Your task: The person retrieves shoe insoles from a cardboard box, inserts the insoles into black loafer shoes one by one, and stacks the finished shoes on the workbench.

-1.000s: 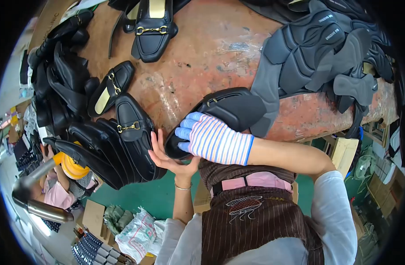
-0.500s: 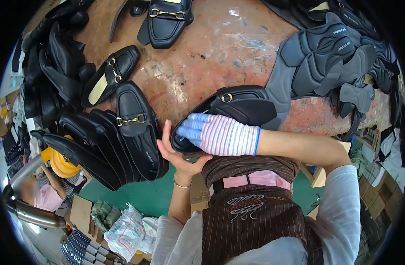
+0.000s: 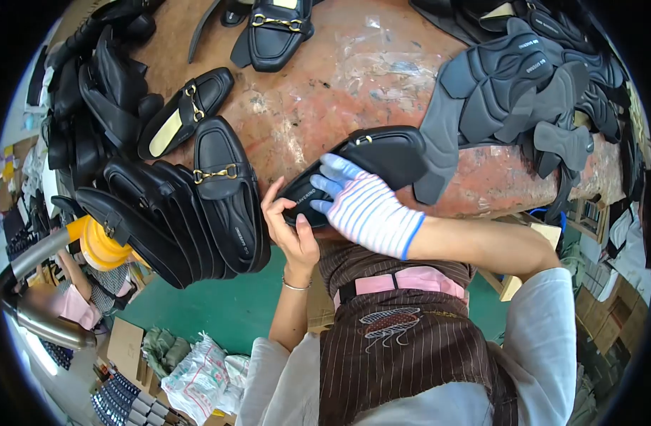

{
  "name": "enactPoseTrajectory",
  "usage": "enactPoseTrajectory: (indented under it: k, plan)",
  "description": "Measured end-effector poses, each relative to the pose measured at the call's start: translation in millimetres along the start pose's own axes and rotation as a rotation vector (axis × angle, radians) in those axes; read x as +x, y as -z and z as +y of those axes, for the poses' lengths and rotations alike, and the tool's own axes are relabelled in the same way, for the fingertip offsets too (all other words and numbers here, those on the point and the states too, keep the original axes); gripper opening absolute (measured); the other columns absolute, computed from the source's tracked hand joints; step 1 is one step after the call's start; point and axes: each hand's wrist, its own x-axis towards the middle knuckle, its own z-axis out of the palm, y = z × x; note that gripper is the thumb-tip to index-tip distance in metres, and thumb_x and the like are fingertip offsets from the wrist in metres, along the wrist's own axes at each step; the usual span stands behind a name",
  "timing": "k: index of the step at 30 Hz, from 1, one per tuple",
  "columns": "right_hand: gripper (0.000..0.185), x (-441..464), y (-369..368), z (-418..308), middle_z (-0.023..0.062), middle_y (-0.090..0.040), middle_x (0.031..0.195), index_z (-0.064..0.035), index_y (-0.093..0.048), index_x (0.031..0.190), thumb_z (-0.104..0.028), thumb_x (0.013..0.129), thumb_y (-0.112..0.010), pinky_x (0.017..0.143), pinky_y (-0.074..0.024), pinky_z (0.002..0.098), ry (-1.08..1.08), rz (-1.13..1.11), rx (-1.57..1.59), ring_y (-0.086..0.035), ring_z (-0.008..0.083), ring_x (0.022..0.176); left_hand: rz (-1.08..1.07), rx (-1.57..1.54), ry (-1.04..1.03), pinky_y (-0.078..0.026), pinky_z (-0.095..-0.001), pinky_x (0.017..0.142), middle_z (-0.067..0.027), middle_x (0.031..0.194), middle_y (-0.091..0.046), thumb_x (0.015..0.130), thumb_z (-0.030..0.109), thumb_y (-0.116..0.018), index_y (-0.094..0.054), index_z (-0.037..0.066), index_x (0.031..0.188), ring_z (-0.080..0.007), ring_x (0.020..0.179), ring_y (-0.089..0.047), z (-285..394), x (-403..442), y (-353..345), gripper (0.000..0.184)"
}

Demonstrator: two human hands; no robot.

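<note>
The blue-and-white striped glove on the right hand and the bare left hand both hide parts of the black leather loafer with a gold buckle, whose insole lettering is partly unreadable. The top edge cuts off a black, gold-trimmed loafer (its toe shows). The co-worker's head is blurred.
</note>
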Motion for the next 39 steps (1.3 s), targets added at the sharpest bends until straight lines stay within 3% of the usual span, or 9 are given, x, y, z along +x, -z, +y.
enactPoseTrajectory:
  k: [3,8,12,19,25,29,33,37,39]
  plan:
    - [0.023,1.0,18.4,2.8,0.0142,-0.066,0.115,-0.0079,-0.073,0.094,-0.021,0.076,-0.066,0.114,-0.0337,0.0484,-0.045,-0.253,-0.140,-0.058,0.0333,0.121,0.054,0.096,0.078,-0.033,-0.0499,0.109,-0.0315,0.141,-0.042,0.087,0.016,-0.059,-0.045,-0.004,0.119,-0.0445,0.127,-0.045,22.1,1.6,-8.9,0.040]
    - [0.034,4.2,61.5,43.0,0.0170,-0.064,0.117,-0.0079,-0.068,0.102,-0.018,0.070,-0.073,0.113,-0.0349,0.0506,-0.599,0.784,-0.150,-0.055,0.0384,0.124,-0.041,0.101,0.207,-0.028,-0.0493,0.112,-0.0282,0.145,-0.036,0.080,0.012,-0.075,-0.032,-0.007,0.139,-0.0444,0.133,-0.037,67.2,-27.9,-64.1,0.075]
    - [0.051,-31.7,94.2,10.7,0.0200,-0.060,0.123,-0.0061,-0.062,0.117,-0.015,0.068,-0.075,0.110,-0.0392,0.0486,-0.607,0.074,0.429,-0.054,0.0402,0.123,0.014,-0.018,0.181,-0.020,-0.0566,0.115,-0.0275,0.150,-0.033,0.083,0.022,-0.074,-0.024,-0.008,0.145,-0.0443,0.137,-0.036,69.2,-16.9,-79.5,0.086]
    - [0.039,-45.0,-6.0,-19.7,0.0243,-0.056,0.126,0.0025,-0.057,0.119,-0.012,0.083,-0.058,0.102,-0.0460,0.0462,-0.513,0.409,-0.002,-0.056,0.0388,0.119,0.163,0.268,0.055,-0.002,-0.0677,0.114,-0.0266,0.149,-0.041,0.087,0.038,-0.069,-0.017,-0.007,0.150,-0.0417,0.140,-0.038,30.5,-29.9,-101.7,0.093]
    - [0.047,19.6,15.4,35.0,0.0226,-0.053,0.135,0.0034,-0.052,0.127,-0.023,0.088,-0.053,0.111,-0.0368,0.0448,-0.700,-0.259,0.237,-0.049,0.0339,0.129,0.149,0.302,0.027,0.002,-0.0686,0.113,-0.0250,0.141,-0.051,0.084,0.042,-0.072,-0.017,-0.008,0.150,-0.0408,0.140,-0.039,48.3,-19.4,-95.5,0.099]
    - [0.032,-12.6,-20.5,-20.7,0.0215,-0.065,0.112,-0.0005,-0.063,0.108,-0.023,0.088,-0.054,0.097,-0.0478,0.0433,-0.685,0.463,-0.391,-0.063,0.0268,0.109,-0.049,0.748,0.012,0.003,-0.0691,0.113,-0.0249,0.140,-0.052,0.082,0.046,-0.073,-0.019,-0.009,0.149,-0.0414,0.141,-0.038,18.6,-32.7,-102.5,0.102]
    - [0.035,10.1,-20.9,42.1,0.0228,-0.066,0.109,0.0015,-0.065,0.108,-0.027,0.089,-0.056,0.096,-0.0485,0.0450,-0.752,0.042,0.641,-0.064,0.0315,0.108,0.131,0.354,-0.021,0.002,-0.0690,0.113,-0.0264,0.143,-0.048,0.080,0.050,-0.072,-0.021,-0.010,0.149,-0.0417,0.141,-0.037,45.6,-21.8,-98.8,0.104]
    - [0.047,-4.8,-17.3,-13.9,0.0233,-0.060,0.124,0.0027,-0.061,0.122,-0.032,0.091,-0.057,0.102,-0.0446,0.0462,-0.720,0.409,-0.280,-0.058,0.0365,0.117,0.047,0.518,0.024,0.001,-0.0691,0.113,-0.0282,0.147,-0.043,0.082,0.050,-0.070,-0.021,-0.011,0.148,-0.0417,0.141,-0.037,35.2,-19.8,-102.7,0.103]
    - [0.052,10.2,4.5,22.2,0.0221,-0.054,0.133,0.0013,-0.055,0.129,-0.034,0.091,-0.056,0.106,-0.0384,0.0483,-0.732,0.077,-0.003,-0.051,0.0383,0.123,0.060,0.498,0.024,0.001,-0.0690,0.114,-0.0285,0.149,-0.039,0.081,0.050,-0.071,-0.023,-0.009,0.149,-0.0419,0.141,-0.037,36.9,-22.1,-99.7,0.102]
